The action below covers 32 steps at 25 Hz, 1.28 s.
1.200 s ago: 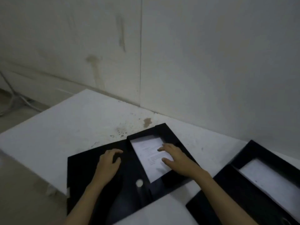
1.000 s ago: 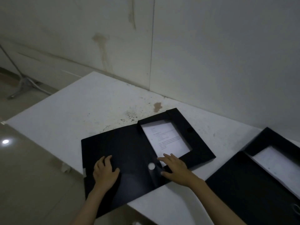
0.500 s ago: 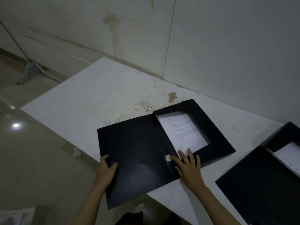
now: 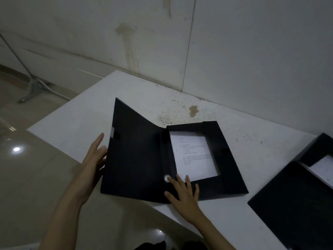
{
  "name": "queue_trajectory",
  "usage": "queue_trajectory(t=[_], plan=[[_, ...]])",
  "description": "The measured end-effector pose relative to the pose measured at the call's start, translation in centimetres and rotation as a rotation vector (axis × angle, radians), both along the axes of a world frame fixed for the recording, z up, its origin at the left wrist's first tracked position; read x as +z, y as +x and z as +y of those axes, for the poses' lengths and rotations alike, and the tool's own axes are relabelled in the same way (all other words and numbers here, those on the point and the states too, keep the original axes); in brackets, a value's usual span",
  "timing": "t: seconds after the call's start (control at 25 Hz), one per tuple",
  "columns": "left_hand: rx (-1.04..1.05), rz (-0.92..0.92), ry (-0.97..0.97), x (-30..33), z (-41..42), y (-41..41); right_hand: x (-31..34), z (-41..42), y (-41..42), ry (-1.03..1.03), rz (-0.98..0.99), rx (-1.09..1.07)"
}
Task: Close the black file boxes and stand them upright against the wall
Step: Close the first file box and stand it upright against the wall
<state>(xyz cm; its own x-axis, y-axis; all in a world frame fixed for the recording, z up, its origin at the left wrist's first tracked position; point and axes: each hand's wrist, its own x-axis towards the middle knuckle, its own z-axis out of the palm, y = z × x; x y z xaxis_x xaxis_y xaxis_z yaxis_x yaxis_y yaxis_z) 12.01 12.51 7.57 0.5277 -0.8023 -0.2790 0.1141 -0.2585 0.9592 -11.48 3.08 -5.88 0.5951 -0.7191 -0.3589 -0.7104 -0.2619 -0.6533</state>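
Note:
A black file box (image 4: 225, 159) lies open on the white table (image 4: 86, 120), with printed paper (image 4: 192, 156) inside its tray. Its lid (image 4: 135, 156) is raised at a slant on the left. My left hand (image 4: 93, 159) presses flat against the lid's outer side near its free edge, fingers spread. My right hand (image 4: 182, 192) rests flat on the box's spine and near rim, beside a white round hole (image 4: 167, 178). A second black file box (image 4: 295, 201) lies open at the right edge, with paper showing inside.
The white wall (image 4: 252, 51) rises right behind the table's far edge. Brown stains (image 4: 193, 109) mark the tabletop near the wall. A metal stand's foot (image 4: 34, 87) sits on the tiled floor at the left. The table's near edge runs diagonally under my arms.
The lid lay flat on the table before; my left hand has lifted it up to a slant. My right hand has stayed by the spine. The view has tilted further down.

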Motion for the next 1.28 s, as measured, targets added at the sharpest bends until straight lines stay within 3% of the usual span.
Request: queue_trajectory(t=[0.2,0.44,0.64,0.84,1.08,1.28], plan=[[-0.299,-0.137,-0.116,0.4,-4.0,-4.4,5.3,-0.5,1.1,0.544,-0.597,-0.358],[-0.647,-0.397,0.042,-6.4,-6.7,-10.2,8.4,-4.4,-5.4,0.504,-0.922,-0.632],[-0.722,-0.684,0.197,-11.3,-8.0,-11.2,7.3,-7.1,-10.3,0.374,-0.761,-0.711],[-0.743,-0.839,0.308,-13.6,-9.6,-10.9,3.5,-8.1,-11.7,0.021,-0.446,-0.783],[-0.739,-0.973,0.339,-14.5,-9.8,-11.0,1.2,-10.1,-8.4,-0.279,-0.063,-0.382],[-0.709,-0.996,0.353,-14.7,-9.7,-11.2,-0.8,-11.5,-6.8,-0.348,0.212,-0.287]])
